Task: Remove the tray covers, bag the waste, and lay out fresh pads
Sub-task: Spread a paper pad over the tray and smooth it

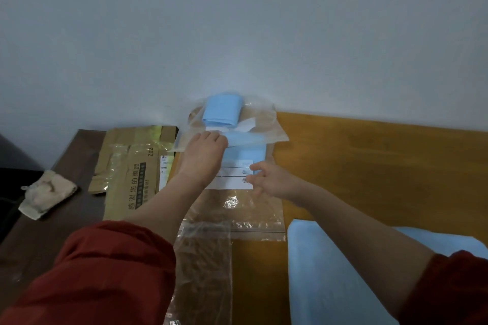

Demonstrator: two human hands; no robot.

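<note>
Wall point(237, 21): pale, plain, behind everything we see.

Surface point(383, 166): orange-brown wood on the right; a darker brown one point(47, 235) adjoins it on the left.

Flat blue pad point(330, 280): spread on the orange surface at lower right, under our right forearm.

Cardboard box point(129, 174): flattened, printed, lying across the join of the two surfaces.

Clear plastic bags point(237, 208): overlapping, running from the near edge to the wall.

Folded blue pad point(223, 111): inside the far bag, against the wall.

White label point(232, 174): under plastic, between our hands.

Crumpled cloth point(45, 192): on the dark surface, far left.

Left hand point(203, 153): fingers point(211, 137) curled down, pressing or pinching the far bag's edge; we cannot tell which.

Right hand point(269, 179): fingers point(254, 167) spread loosely apart, tips touching the label's right edge, gripping nothing.
</note>
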